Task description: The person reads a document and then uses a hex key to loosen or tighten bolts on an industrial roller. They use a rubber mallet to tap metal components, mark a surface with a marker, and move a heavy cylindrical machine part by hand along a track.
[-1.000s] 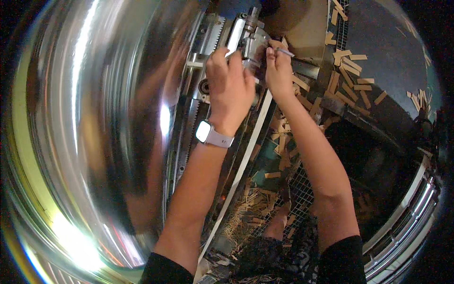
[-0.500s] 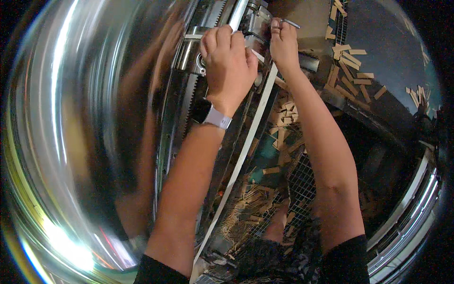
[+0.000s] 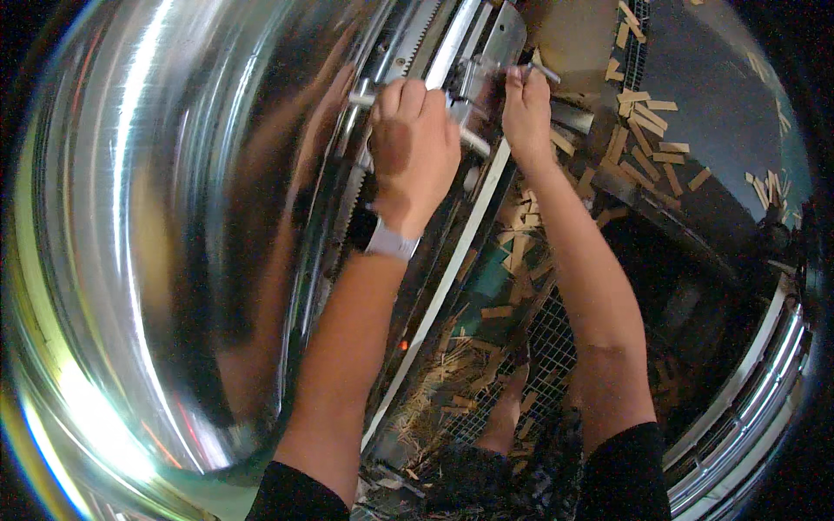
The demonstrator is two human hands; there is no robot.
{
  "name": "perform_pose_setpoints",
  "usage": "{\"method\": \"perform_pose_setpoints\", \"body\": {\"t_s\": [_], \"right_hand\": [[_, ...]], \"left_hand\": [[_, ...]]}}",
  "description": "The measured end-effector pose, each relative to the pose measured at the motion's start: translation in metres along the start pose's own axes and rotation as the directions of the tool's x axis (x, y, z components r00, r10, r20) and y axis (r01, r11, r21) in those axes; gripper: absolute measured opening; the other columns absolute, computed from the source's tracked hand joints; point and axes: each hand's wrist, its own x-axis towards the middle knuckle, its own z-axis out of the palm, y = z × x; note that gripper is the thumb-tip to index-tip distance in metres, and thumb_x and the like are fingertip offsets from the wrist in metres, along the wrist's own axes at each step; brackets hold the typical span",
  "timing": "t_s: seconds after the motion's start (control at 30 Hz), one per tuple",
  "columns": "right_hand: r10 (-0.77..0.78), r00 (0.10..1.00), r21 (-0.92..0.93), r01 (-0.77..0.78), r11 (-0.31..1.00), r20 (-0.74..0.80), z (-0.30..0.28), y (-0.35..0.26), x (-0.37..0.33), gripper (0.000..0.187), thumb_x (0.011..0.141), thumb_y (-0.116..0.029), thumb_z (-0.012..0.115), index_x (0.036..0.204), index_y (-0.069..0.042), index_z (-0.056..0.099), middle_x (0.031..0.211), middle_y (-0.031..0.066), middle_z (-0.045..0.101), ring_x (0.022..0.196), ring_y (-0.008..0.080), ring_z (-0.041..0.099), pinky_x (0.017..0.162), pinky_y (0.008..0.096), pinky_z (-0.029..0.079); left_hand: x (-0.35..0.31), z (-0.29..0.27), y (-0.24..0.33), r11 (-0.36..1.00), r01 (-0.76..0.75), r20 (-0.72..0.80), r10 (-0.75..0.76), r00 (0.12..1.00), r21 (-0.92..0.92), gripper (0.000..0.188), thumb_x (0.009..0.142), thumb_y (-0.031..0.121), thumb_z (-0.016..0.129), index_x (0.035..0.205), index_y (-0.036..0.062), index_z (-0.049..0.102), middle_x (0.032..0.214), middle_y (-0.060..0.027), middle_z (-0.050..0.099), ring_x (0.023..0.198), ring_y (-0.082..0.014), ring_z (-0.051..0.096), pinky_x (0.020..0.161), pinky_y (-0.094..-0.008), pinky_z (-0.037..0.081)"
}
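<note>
Along the large shiny steel drum (image 3: 130, 243) runs a toothed metal rail (image 3: 417, 39), carrying a metal carriage (image 3: 469, 108). My left hand (image 3: 413, 143), with a watch (image 3: 387, 239) on its wrist, is closed over a crossbar (image 3: 473, 143) on this carriage. The bar's ends show on both sides of the hand; its middle is hidden under the fingers. To the right, my right hand (image 3: 527, 113) is closed around a small metal lever (image 3: 545, 73), thumb on top, at the carriage's right side.
A pale straight strip (image 3: 443, 295) runs beside the rail. Thin wooden pieces (image 3: 643, 113) lie scattered over a dark surface on the right. More scraps (image 3: 469, 373) cover the floor and a black grid (image 3: 552, 326). A curved metal rim (image 3: 747, 391) stands at lower right.
Both hands have come nearer along the rail, and the carriage has moved with them. More of the rail and a metal plate now show beyond. Both grips look the same.
</note>
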Motion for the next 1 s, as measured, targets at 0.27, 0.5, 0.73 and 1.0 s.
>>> {"method": "perform_pose_setpoints", "body": {"t_s": [0.27,0.5,0.73,1.0], "right_hand": [[0.003,0.982,0.059,-0.015,0.998,0.187,-0.019,-0.047,-0.139,0.008,0.085,-0.007,0.047,0.088,0.0,0.05,0.084,0.018,0.046,0.083,0.0352,0.044,0.075,0.0433,0.037],[0.071,0.922,0.094,-0.115,0.989,0.382,-0.036,-0.088,-0.251,0.023,0.075,-0.007,0.056,0.097,-0.003,0.053,0.095,0.0145,0.051,0.089,0.0337,0.046,0.078,0.0435,0.039],[-0.086,0.848,0.24,-0.05,0.969,0.523,-0.067,-0.109,-0.32,0.035,0.075,-0.003,0.054,0.109,-0.003,0.047,0.091,0.0131,0.047,0.083,0.0333,0.046,0.074,0.0383,0.04],[0.462,0.486,-0.376,-0.269,0.887,0.742,-0.213,0.043,-0.326,0.019,0.085,-0.013,0.046,0.091,0.0,0.06,0.091,0.0152,0.062,0.089,0.032,0.057,0.075,0.0403,0.049]], "left_hand": [[-0.126,-0.071,0.006,0.985,0.147,0.195,-0.163,0.967,0.096,0.021,0.073,0.003,0.056,0.093,-0.0022,0.055,0.104,-0.0146,0.051,0.106,-0.034,0.044,0.092,-0.0434,0.036],[-0.241,-0.138,0.015,0.927,0.309,0.37,-0.369,0.853,0.211,0.027,0.077,0.004,0.054,0.103,-0.0033,0.054,0.111,-0.0151,0.05,0.11,-0.0364,0.042,0.095,-0.0457,0.033],[-0.305,-0.18,0.032,0.89,0.376,0.445,-0.454,0.772,0.257,0.028,0.083,0.01,0.05,0.107,-0.005,0.053,0.114,-0.0196,0.048,0.115,-0.0373,0.037,0.096,-0.0475,0.031],[-0.313,-0.207,0.08,0.836,0.547,0.371,-0.522,0.768,0.044,0.046,0.081,0.012,0.055,0.122,-0.0035,0.04,0.13,-0.0202,0.033,0.123,-0.0384,0.028,0.1,-0.0467,0.025]]}}
